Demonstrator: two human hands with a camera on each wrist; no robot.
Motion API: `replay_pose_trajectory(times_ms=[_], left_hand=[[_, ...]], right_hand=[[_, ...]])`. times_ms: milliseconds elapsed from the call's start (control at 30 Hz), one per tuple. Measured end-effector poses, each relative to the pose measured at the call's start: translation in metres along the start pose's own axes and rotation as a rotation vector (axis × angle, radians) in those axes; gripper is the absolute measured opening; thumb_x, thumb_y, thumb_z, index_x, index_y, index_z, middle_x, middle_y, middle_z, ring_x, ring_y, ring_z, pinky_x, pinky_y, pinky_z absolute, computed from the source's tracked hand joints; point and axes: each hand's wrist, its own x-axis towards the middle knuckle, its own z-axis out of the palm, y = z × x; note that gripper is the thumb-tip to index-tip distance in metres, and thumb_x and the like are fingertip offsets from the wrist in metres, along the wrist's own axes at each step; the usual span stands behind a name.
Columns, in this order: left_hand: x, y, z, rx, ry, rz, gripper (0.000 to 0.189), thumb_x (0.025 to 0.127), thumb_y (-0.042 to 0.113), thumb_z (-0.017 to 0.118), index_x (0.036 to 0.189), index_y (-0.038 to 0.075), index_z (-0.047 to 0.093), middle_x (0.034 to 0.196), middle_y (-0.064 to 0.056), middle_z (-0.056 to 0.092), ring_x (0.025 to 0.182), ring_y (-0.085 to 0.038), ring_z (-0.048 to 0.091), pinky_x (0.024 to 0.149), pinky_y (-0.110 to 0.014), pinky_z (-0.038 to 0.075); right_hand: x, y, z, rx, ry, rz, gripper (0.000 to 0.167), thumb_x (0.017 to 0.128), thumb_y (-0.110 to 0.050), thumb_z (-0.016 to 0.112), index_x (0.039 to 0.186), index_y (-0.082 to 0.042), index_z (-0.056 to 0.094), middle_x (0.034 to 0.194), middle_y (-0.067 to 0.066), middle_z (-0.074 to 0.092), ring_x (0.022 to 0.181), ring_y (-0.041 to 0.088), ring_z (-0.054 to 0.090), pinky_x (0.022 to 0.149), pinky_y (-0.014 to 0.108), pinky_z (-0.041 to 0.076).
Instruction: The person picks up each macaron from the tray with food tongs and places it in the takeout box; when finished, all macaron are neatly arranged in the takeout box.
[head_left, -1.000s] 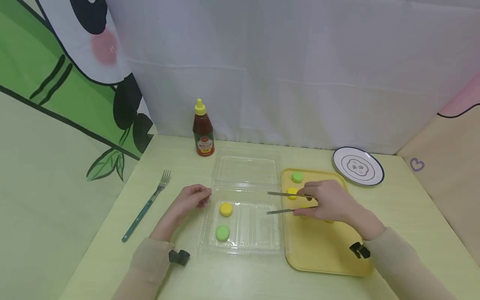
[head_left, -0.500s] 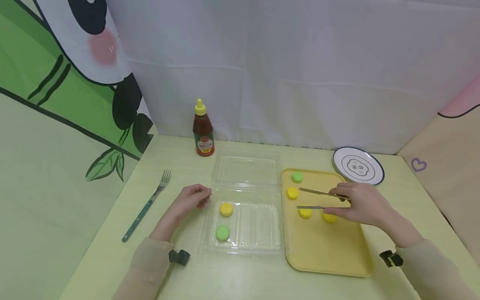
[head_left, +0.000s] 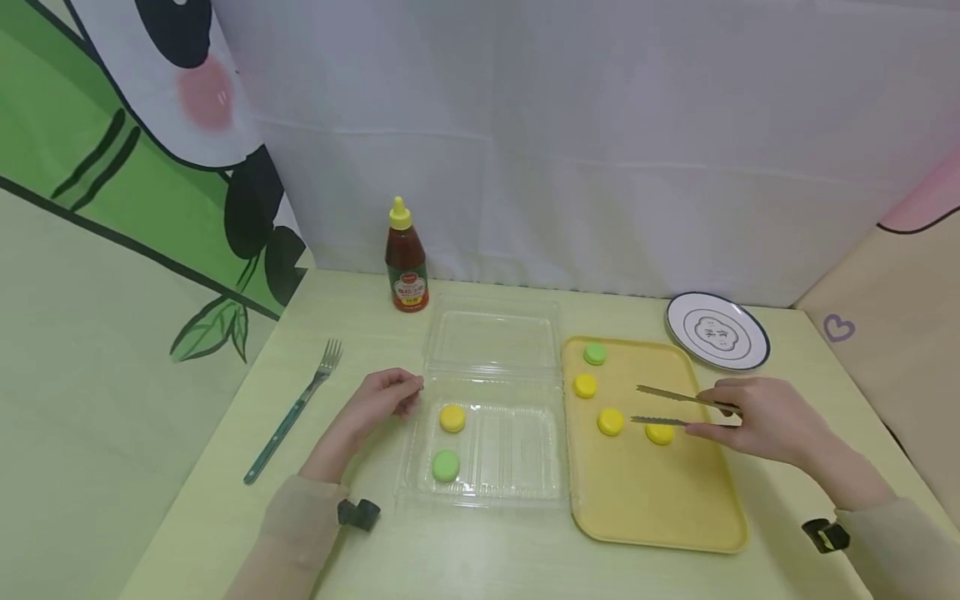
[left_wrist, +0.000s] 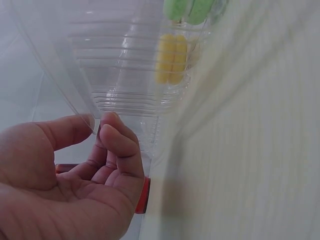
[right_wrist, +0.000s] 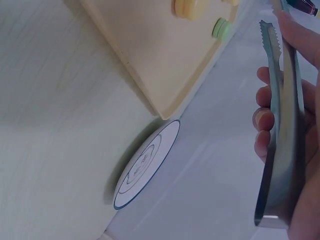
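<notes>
My left hand [head_left: 386,396] pinches the left rim of a clear hinged plastic container [head_left: 517,450] between thumb and fingertips, as the left wrist view shows. Inside that container lie a yellow macaron [head_left: 452,418] and a green macaron [head_left: 446,466]. My right hand [head_left: 765,421] grips metal tongs [right_wrist: 285,135] with serrated tips. The tong arms stand apart with nothing between them, over the right part of a yellow tray [head_left: 652,508]. On this tray are a green macaron [head_left: 595,354] and several yellow macarons [head_left: 611,422]; the tongs' lower arm overlaps the rightmost yellow one [head_left: 660,433] in the head view.
A fork [head_left: 292,412] with a teal handle lies to the left. Behind the container's raised lid [head_left: 492,337] stands a red sauce bottle [head_left: 407,271] with a yellow cap. A white plate [head_left: 717,331] with a dark rim sits at the back right, by the tray's corner.
My right hand has moved rightward with the tongs, from the container's edge to the tray's right side. Yellow macarons on the tray have come into view. My left hand has stayed still.
</notes>
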Motion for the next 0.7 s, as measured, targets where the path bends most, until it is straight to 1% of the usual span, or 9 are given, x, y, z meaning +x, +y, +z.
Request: replay_pose_trajectory(times_ms=[100,167,300,467,700], left_hand=[[0.001,-0.001,0.0,0.003,0.006,-0.009,0.028,0.103,0.023,0.057,0.108,-0.005,0.061,0.087,-0.008,0.061,0.075,-0.016,0.054,0.071,-0.027,0.048],[0.001,-0.001,0.0,0.004,0.001,-0.004,0.029,0.103,0.023,0.057,0.108,-0.005,0.06,0.087,-0.008,0.06,0.074,-0.016,0.054,0.071,-0.027,0.048],[0.001,-0.001,-0.001,-0.004,-0.003,0.009,0.03,0.103,0.023,0.057,0.108,-0.006,0.06,0.086,-0.008,0.06,0.074,-0.016,0.054,0.07,-0.027,0.048],[0.001,0.0,0.0,-0.012,0.0,0.017,0.03,0.103,0.023,0.058,0.107,-0.007,0.06,0.084,-0.007,0.06,0.072,-0.015,0.054,0.068,-0.028,0.048],[-0.001,0.001,0.0,-0.007,-0.005,0.019,0.031,0.103,0.023,0.057,0.108,-0.007,0.059,0.084,-0.006,0.06,0.073,-0.015,0.054,0.069,-0.029,0.048]], right_hand=[[-0.004,0.003,-0.002,0.001,-0.004,0.0,0.028,0.069,-0.041,0.089,0.084,-0.024,0.073,0.069,-0.028,0.045,0.055,-0.009,0.035,0.05,0.02,0.034],[-0.007,0.004,-0.003,-0.005,-0.007,0.007,0.028,0.068,-0.041,0.089,0.083,-0.024,0.072,0.07,-0.029,0.046,0.056,-0.009,0.037,0.05,0.02,0.035],[-0.013,0.009,-0.004,-0.02,-0.019,0.011,0.032,0.066,-0.042,0.09,0.084,-0.021,0.074,0.072,-0.027,0.052,0.057,-0.007,0.042,0.05,0.022,0.038],[-0.019,0.013,-0.003,-0.033,-0.044,0.022,0.035,0.066,-0.043,0.09,0.086,-0.019,0.076,0.074,-0.025,0.056,0.058,-0.007,0.042,0.05,0.024,0.04],[-0.025,0.015,-0.004,-0.045,-0.083,0.053,0.035,0.066,-0.044,0.09,0.086,-0.018,0.076,0.076,-0.021,0.062,0.06,-0.006,0.045,0.052,0.025,0.042]])
